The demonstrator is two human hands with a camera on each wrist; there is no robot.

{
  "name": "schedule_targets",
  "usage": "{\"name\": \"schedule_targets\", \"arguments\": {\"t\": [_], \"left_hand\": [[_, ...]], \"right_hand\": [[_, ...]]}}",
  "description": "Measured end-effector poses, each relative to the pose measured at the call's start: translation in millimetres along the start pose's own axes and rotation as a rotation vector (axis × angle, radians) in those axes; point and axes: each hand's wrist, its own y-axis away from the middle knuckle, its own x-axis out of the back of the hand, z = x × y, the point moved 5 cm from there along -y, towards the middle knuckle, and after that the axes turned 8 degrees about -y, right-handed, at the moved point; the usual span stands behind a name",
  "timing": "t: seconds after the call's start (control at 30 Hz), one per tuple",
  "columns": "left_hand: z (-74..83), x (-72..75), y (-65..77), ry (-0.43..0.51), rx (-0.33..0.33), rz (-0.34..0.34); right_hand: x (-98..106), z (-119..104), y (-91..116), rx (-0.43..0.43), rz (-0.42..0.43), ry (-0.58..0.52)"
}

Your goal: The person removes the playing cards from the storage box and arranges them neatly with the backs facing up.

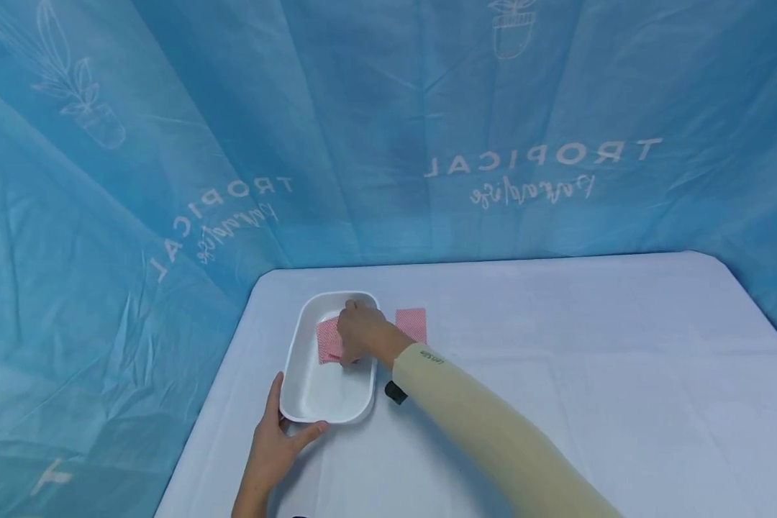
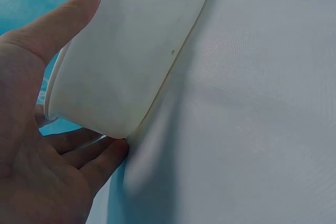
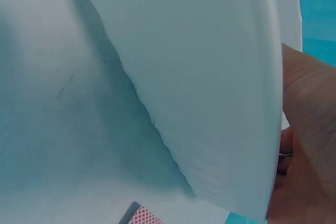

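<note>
Cloth partly beneath right hand, inside dish left hand holds.

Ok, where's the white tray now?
Head view: the white tray is on the left part of the table, the left hand at its near-left corner, the right hand inside it.

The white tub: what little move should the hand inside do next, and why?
Maybe the right hand should leave the red cloth in the white tub and lift out, because the other red cloth lies outside on the table and the left hand is holding the tub's corner.
</note>
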Motion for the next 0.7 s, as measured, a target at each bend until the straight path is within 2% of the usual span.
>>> {"name": "schedule_targets", "arguments": {"t": [0.3,0.53,0.7], "left_hand": [[1.8,2.7,2.0,-0.018,0.038,-0.028],[4.3,0.7,0.9,-0.019,0.029,-0.038],[4.6,1.2,1.1,-0.021,0.04,-0.037]], "right_hand": [[6,-2,3,0.063,0.032,-0.02],[5,-2,7,0.04,0.011,-0.046],[13,-7,11,0.065,0.023,-0.02]]}}
